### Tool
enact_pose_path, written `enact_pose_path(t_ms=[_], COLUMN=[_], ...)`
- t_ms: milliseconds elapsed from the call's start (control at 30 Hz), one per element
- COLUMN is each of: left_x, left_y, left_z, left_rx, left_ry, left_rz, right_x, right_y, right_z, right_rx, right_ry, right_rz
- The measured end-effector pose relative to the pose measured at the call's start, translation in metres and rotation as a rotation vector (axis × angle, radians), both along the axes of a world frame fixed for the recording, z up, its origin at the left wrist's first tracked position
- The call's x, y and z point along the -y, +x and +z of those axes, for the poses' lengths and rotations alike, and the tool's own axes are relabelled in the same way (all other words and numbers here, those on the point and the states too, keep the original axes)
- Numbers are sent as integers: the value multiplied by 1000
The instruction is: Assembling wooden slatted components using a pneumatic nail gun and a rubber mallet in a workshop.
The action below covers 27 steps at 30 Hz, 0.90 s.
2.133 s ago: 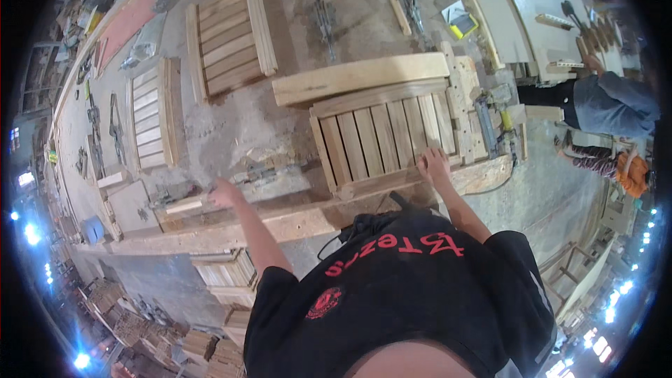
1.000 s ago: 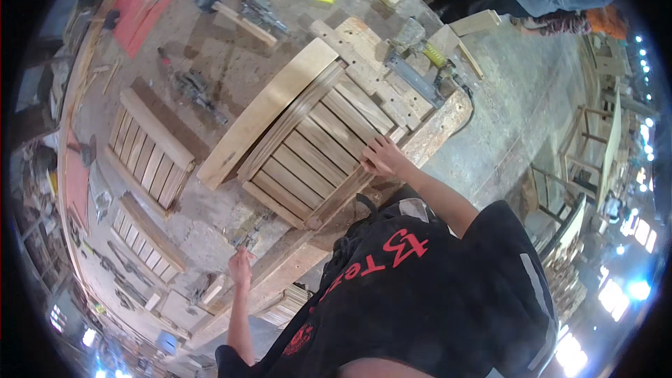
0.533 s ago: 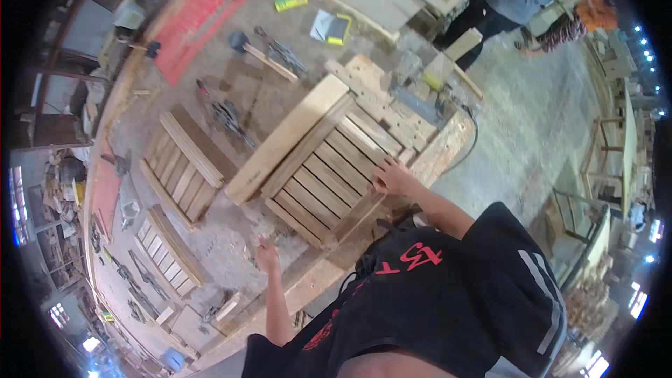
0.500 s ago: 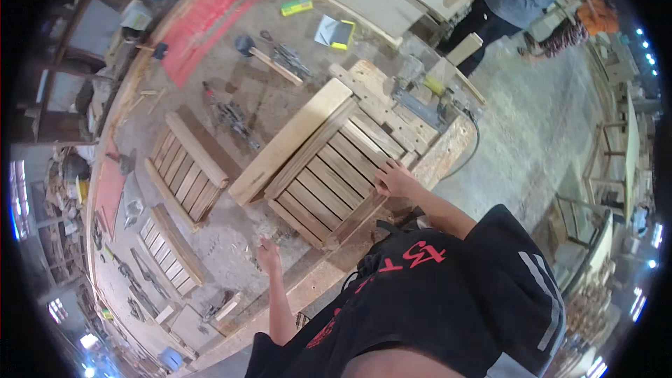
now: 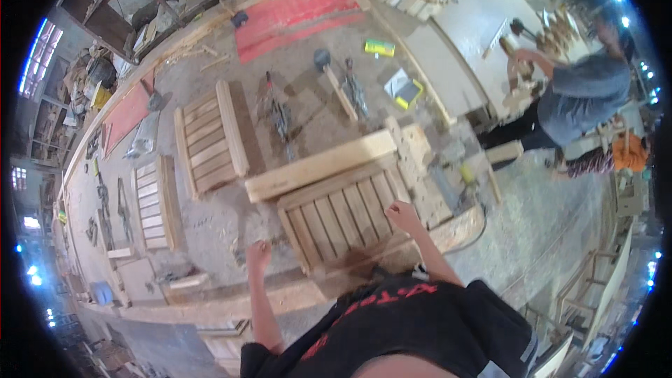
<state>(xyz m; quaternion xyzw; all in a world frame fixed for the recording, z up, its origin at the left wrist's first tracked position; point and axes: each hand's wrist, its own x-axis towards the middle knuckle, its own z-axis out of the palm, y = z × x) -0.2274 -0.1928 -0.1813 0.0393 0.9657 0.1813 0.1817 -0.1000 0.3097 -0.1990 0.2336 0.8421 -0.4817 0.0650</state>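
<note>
Well, in the head view we look down on a workbench (image 5: 234,246), where a slatted wooden panel (image 5: 329,220) lies flat near the front edge, directly ahead of the dark shirt (image 5: 434,322). Our right hand (image 5: 404,215) is over the panel's right-hand slats, its fingers curled inward; we cannot tell whether it presses on the wood or sits just above it, nor whether anything small is inside it. Our left hand (image 5: 258,255) is to the left of the panel, apart from it, fingers drawn into a loose fist; whether it grips anything we cannot tell.

Along the panel's far side, just beside it, we see a thick pale beam (image 5: 322,166), and near its right end a holed wooden board (image 5: 418,148). Farther left lie a second slatted panel (image 5: 207,145) and a smaller slatted panel (image 5: 148,199). Beyond the beam we find a dark-headed mallet (image 5: 339,91), between a red-tipped metal tool (image 5: 280,115) and a yellow-edged pad (image 5: 406,91). At the far right, another person (image 5: 588,98) stands in a grey-blue top.
</note>
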Motion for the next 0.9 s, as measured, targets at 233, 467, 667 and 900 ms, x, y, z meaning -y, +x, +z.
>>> enact_pose_path(t_ms=[233,467,667,900], left_x=[-145,-276,-349,-302], left_y=[-235,-547,-599,-364], left_z=[64,-73,-104,4], left_rx=[-140,-382,505,69], left_ry=[446,92,948,1157], left_rz=[56,-45,686,169], right_x=[-94,-126,-159,-143], right_y=[-236,-440,-390,-407], right_z=[107,93,42,82], right_rx=[-551,-778,-531,52], right_ry=[153,-65,33,-41], right_rz=[-271,2,269,310])
